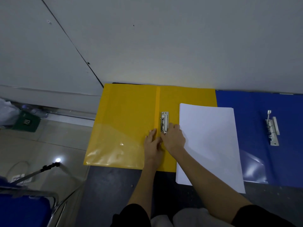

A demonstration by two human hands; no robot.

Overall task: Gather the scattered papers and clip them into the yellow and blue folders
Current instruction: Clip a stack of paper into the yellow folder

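The yellow folder (pixel 127 125) lies open on the dark table, its metal clip (pixel 164 122) just right of the spine. A stack of white papers (pixel 209 145) rests partly on its right half and partly over the open blue folder (pixel 255 112), whose own metal clip (pixel 272 127) stands raised. My left hand (pixel 153 145) presses flat on the yellow folder beside the spine, fingers together. My right hand (pixel 173 138) touches the lower end of the yellow folder's clip with its fingertips; its grip is hidden.
A grey wall (pixel 164 46) runs right behind the folders. The table's left edge drops to a tiled floor with a green box (pixel 26 121), cables and a metal stand (pixel 41 169). A blue chair (pixel 24 210) sits at lower left.
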